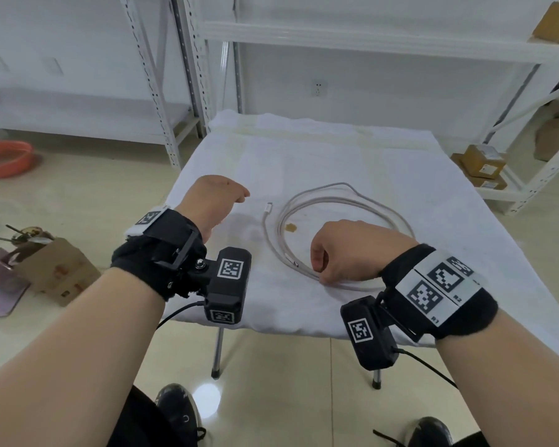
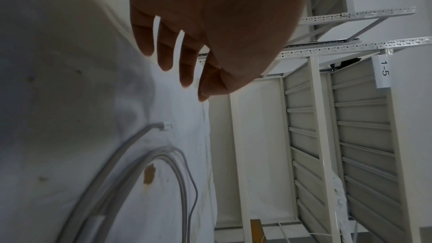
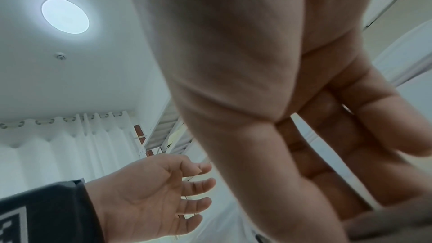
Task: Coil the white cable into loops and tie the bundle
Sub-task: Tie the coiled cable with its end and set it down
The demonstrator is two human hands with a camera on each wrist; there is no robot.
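White cable (image 1: 346,217) lay in loose flat loops on the cloth-covered bench (image 1: 336,150), the coil spreading away from the right hand (image 1: 352,250) and to its far side. That hand was curled down at the near edge of the coil, fingertips at the strands there; whether it had them pinched or was only touching them could not be told. One plug (image 1: 268,208) lay at the end of a strand running off the coil's left side, long axis pointing away from the person. The left hand (image 1: 212,201) hovered just left of that plug, fingers relaxed and apart, holding nothing. It was much the nearer hand to the free end, so picking that up would likely fall to it.
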